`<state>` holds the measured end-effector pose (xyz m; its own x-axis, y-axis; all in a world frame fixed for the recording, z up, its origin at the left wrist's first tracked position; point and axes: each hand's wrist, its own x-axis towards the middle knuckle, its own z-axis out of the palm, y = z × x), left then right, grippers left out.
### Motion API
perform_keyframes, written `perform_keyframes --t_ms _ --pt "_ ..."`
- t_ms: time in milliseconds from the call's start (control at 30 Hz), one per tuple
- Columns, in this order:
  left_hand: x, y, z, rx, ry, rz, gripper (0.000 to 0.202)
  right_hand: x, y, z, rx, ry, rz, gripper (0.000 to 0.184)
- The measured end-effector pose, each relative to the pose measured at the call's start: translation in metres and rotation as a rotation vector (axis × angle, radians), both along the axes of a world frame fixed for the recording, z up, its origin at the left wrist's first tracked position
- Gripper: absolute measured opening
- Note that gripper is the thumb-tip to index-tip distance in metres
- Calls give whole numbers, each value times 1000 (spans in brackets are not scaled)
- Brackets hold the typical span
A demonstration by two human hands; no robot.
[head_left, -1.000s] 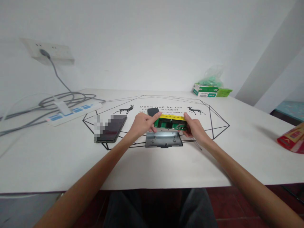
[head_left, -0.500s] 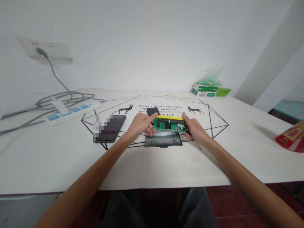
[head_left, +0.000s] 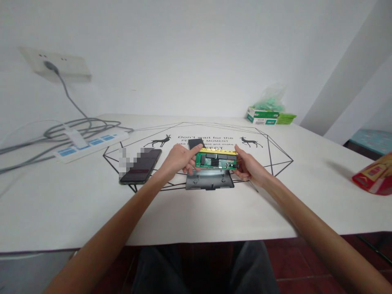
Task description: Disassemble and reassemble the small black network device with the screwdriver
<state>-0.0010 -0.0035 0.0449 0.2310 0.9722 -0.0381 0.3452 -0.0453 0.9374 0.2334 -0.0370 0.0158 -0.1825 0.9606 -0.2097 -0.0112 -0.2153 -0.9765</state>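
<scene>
Starting at the far left of my feed, I have a white socket panel (head_left: 73, 70) on the wall with a grey plug (head_left: 50, 65) pushed into it. Its grey cable (head_left: 67, 96) drops to the white table (head_left: 183, 220) and lies in loose loops behind a power strip (head_left: 96, 143), where a white adapter (head_left: 77, 139) sits. Next along, a dark phone (head_left: 143, 166) lies flat, part of it pixelated.

Near the middle I find the left hand (head_left: 180, 158), its thumb over the left end of a green circuit board (head_left: 208, 164) and the other fingers curled below, pinching it. A black rectangular piece (head_left: 195, 143) shows just past that thumb; I cannot tell whether it touches the board. The board is held centrally in front of the body, components facing me, with a yellow strip (head_left: 219, 151) along its far edge. Just on the near side of it, a grey metal cover (head_left: 210, 181) rests on the table, hollow side up.

The right hand (head_left: 249, 165) grasps the board's right end, thumb along the top corner and fingers folded under. A thin dark rod (head_left: 253, 186) lies just below that hand. Further right, at the back, I see green-and-white boxes (head_left: 262, 115) under a plastic bag (head_left: 271, 102), and at the far right a red packet (head_left: 375, 176).
</scene>
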Motion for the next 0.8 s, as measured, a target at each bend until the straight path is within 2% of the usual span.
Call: perform_keyframes --t_ms 233,333,400,533,667,733,800 --pt "-5 3 1 -114 60 -114 51 3 -1 1 26 -20 -32 57" --pt "-9 5 2 -113 58 -159 50 3 -3 3 65 -23 -62 56" --pt "-13 6 5 -80 58 -196 50 5 -4 4 145 -63 -74 52" --pt "-23 7 10 85 97 -273 47 14 -8 4 365 -287 1 46" --pt "-28 9 6 266 214 -301 65 21 -7 0 605 -512 -42 56" --pt "-27 9 1 451 293 -292 70 21 -5 -4 801 -596 -85 57" --pt "-23 7 -4 704 405 -248 68 20 -2 -8 984 -710 -112 53"
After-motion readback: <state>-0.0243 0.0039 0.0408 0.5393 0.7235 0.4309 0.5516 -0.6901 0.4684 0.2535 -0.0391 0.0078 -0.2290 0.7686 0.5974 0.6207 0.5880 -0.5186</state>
